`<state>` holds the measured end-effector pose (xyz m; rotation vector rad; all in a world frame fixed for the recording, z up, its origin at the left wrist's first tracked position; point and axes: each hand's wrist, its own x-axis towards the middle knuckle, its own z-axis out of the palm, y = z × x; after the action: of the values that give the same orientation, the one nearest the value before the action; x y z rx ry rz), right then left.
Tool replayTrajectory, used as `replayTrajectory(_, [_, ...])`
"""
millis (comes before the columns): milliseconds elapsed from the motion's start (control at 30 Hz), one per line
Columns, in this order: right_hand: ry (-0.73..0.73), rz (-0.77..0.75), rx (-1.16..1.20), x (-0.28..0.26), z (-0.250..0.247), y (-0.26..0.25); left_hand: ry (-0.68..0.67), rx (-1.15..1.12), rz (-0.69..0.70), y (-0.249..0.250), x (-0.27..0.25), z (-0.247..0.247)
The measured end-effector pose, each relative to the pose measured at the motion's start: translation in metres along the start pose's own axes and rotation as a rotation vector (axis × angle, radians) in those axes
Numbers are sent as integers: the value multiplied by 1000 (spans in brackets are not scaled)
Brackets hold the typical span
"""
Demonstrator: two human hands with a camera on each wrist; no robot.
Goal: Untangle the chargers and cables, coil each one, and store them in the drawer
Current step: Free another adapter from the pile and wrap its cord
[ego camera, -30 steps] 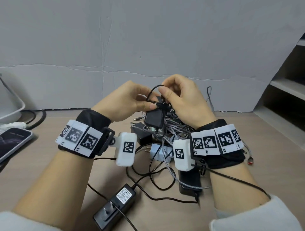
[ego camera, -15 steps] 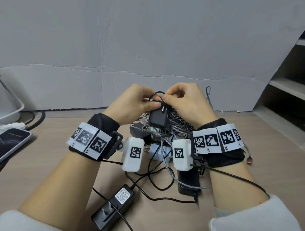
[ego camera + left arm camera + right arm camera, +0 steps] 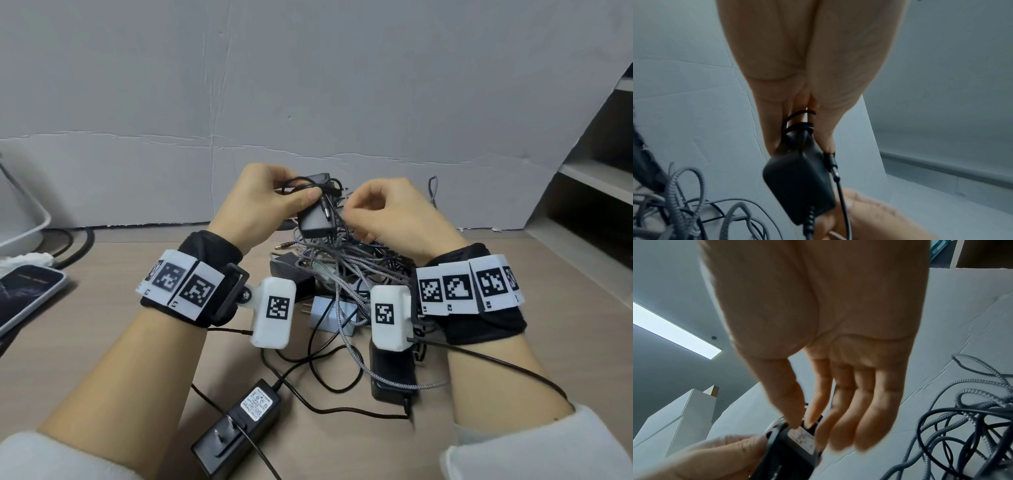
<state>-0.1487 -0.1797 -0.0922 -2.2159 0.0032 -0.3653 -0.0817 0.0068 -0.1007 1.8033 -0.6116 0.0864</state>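
The scene is evenly and softly lit, with faint shadows cast on the tabletop (image 3: 513, 342) under the hands. A bright ceiling light panel (image 3: 674, 331) is seen beyond the right hand (image 3: 818, 337). Wrist views are blurred and bowed at the edges.

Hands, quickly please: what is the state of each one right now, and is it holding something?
Left hand: closed, gripping the small black charger with its coiled cable.
Right hand: fingers loosely curled at the charger; whether it holds anything cannot be told.

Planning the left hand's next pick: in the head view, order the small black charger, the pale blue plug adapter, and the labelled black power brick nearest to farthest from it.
1. Small black charger, in the left hand.
2. Pale blue plug adapter, mid-pile, below.
3. Labelled black power brick, near table edge.
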Motion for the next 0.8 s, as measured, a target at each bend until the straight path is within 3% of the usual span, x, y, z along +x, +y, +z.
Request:
replayTrajectory(67, [-134, -14, 28, -5, 2, -4, 42, -36, 3, 1, 0, -1])
replayTrajectory(167, [-194, -52, 68, -9, 3, -8, 73, -63, 3, -1, 1, -4])
replayTrajectory(533, [-84, -37, -129, -10, 8, -11, 36, 86, 23, -1, 0, 2])
replayTrajectory(800, [-254, -61, -170, -12, -2, -10, -106, 36, -17, -5, -1, -4])
